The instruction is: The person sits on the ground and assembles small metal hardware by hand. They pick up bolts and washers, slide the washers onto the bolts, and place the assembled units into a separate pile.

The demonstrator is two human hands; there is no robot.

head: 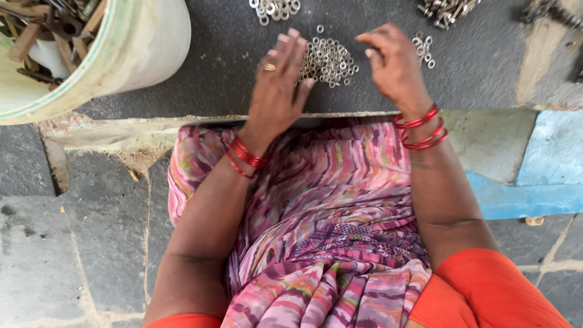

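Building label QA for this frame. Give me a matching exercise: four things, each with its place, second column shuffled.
Things:
1. bucket
2. washer pile
3. left hand
4. bangles

Places:
A. on the right wrist
B. top left corner, holding scrap metal parts
C. flat on the slab at the pile's left edge
D. on the dark slab between the two hands

Pairs: 1-B, 2-D, 3-C, 4-A

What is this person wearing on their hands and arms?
Both arms are bare up to short orange sleeves. The left hand has a gold ring on one finger and a stack of thin red bangles at the wrist. The right hand shows no ring, with similar red bangles at its wrist.
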